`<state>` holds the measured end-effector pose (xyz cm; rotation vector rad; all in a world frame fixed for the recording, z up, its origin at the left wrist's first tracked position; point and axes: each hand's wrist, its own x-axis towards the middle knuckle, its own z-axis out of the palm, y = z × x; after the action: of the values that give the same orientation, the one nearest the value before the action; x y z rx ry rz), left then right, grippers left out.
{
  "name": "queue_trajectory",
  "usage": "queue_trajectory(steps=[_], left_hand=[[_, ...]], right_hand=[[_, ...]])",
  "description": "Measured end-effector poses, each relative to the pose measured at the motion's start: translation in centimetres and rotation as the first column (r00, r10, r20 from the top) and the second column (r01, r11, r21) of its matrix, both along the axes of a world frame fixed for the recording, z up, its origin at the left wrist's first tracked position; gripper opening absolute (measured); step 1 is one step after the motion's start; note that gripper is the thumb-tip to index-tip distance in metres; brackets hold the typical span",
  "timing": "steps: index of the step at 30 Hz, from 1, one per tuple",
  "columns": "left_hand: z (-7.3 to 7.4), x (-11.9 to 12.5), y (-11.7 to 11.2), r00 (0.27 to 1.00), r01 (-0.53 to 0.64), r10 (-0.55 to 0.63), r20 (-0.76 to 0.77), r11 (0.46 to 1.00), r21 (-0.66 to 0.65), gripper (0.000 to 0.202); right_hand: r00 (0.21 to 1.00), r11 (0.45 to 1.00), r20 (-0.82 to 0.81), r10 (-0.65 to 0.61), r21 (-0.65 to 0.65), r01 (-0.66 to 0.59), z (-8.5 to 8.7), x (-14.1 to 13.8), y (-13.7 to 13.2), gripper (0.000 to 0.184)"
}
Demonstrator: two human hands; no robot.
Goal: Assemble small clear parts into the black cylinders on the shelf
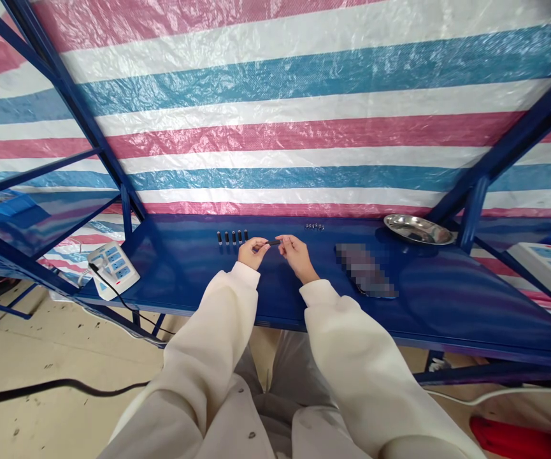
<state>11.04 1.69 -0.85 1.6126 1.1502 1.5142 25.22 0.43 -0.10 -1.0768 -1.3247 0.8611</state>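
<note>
At mid-frame I hold a small dark rod (pixel 274 242) just above the blue tabletop (pixel 199 268), with my left hand (pixel 252 252) and right hand (pixel 294 252) each pinched on one end. A row of dark cylinders (pixel 232 237) stands just behind, left of centre. A metal dish (pixel 418 229) sits at right and a power strip (pixel 113 269) at left.

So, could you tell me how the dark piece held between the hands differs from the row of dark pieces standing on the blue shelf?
The dark piece lies level, pinched at its ends by the left hand and right hand; the row of pieces stands upright. The dark piece is single and off the blue shelf; the row of pieces counts five, side by side on it. Both look small, slim and dark.
</note>
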Motion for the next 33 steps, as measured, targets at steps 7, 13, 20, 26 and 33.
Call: queue_trajectory(steps=[7,13,20,26,33], left_hand=[[0.0,-0.1,0.0,1.0,0.012,-0.012,-0.011,1.0,0.008,0.02],[-0.1,-0.2,0.0,0.999,0.03,-0.03,-0.039,1.0,-0.003,0.017],[0.3,-0.2,-0.3,0.999,0.02,-0.02,-0.042,1.0,0.011,0.018],[0.9,-0.4,-0.3,0.999,-0.034,0.034,0.016,0.999,-0.002,0.018],[0.9,-1.0,-0.2,0.994,-0.09,0.089,0.056,0.996,0.011,0.021]], right_hand=[[1.0,1.0,0.019,0.018,-0.007,-0.018,0.2,-0.2,-0.3,0.054],[1.0,0.999,0.012,0.025,-0.035,-0.024,0.0,-0.2,-0.3,0.055],[0.999,0.999,0.048,0.026,-0.033,-0.024,-0.4,-0.2,0.0,0.056],[0.957,0.999,0.286,0.042,0.011,-0.047,0.1,-0.2,-0.4,0.051],[0.786,0.978,0.617,0.037,0.14,-0.156,1.0,-0.8,-0.5,0.027]])
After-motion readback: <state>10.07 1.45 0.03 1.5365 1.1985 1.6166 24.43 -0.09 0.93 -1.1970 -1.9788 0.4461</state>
